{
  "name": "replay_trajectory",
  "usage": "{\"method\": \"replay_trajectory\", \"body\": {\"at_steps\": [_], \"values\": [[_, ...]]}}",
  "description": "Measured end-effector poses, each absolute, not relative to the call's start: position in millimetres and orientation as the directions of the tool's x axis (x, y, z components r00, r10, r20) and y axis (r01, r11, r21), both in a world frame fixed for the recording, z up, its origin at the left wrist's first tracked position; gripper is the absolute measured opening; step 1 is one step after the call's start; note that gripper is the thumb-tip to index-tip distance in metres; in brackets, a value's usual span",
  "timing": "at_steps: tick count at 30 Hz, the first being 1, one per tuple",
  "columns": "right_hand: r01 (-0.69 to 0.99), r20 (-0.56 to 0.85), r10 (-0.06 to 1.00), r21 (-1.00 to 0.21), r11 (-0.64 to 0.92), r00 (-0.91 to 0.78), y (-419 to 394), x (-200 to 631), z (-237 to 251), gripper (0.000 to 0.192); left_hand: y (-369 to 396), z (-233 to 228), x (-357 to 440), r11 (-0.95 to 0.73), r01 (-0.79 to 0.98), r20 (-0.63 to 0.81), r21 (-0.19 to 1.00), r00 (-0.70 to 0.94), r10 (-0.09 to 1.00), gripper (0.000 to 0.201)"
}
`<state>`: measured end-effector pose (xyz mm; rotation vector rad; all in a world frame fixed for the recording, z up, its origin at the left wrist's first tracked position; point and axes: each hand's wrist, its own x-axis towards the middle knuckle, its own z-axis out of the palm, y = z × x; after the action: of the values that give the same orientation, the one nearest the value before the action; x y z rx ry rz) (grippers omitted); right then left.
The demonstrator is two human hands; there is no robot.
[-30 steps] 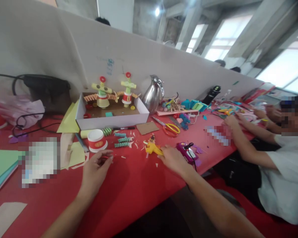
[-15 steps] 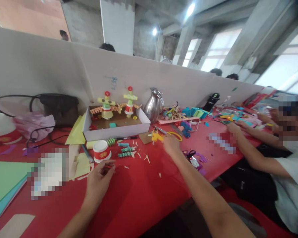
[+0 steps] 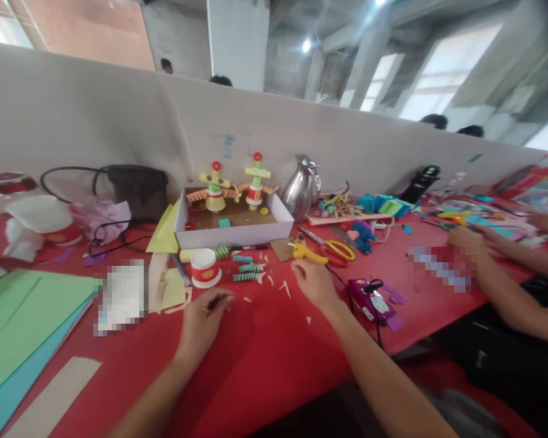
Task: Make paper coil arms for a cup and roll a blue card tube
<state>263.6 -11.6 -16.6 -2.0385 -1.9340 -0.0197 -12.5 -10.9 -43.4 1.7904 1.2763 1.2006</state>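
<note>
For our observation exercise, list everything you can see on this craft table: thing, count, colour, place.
table: one, red, across the view
box: one, white, table centre back
paper figures: two, yellow-green with red, standing in the box
paper cup: one, white and red, in front of the box
paper springs: about three, teal-green, right of the cup
jug: one, silver, right of the box
scissors: one, yellow-handled, right of centre
paper sheets: stack, green and blue, left edge
bag: one, black, back left
glue gun: one, yellow, by the right hand
left hand: pinching something small and red
right hand: beside the glue gun; contact unclear
</note>
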Motion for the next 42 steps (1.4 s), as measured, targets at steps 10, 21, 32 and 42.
{"method": "replay_trajectory", "body": {"at_steps": [10,21,32,42], "values": [[0.658,0.248,0.871,-0.577,0.485,-0.424,-44,167,-23,0.024,-37,-24,-9,-0.571,0.524,0.503,0.632,0.283,0.817,0.032],[0.687,0.471,0.860,-0.560,0.463,-0.196,-43,167,-44,0.047,-99,13,-160,0.073,0.816,0.323,0.574,-0.307,0.895,0.034],[0.703,0.596,0.791,-0.503,0.502,-0.139,-33,171,-55,0.039,7,-2,-58,-0.190,0.720,0.361,0.668,-0.090,0.928,0.070],[0.628,0.536,0.843,-0.674,0.389,0.052,-27,177,-42,0.036,-7,1,-33,-0.284,0.661,0.367,0.694,0.015,0.930,0.065]]}}
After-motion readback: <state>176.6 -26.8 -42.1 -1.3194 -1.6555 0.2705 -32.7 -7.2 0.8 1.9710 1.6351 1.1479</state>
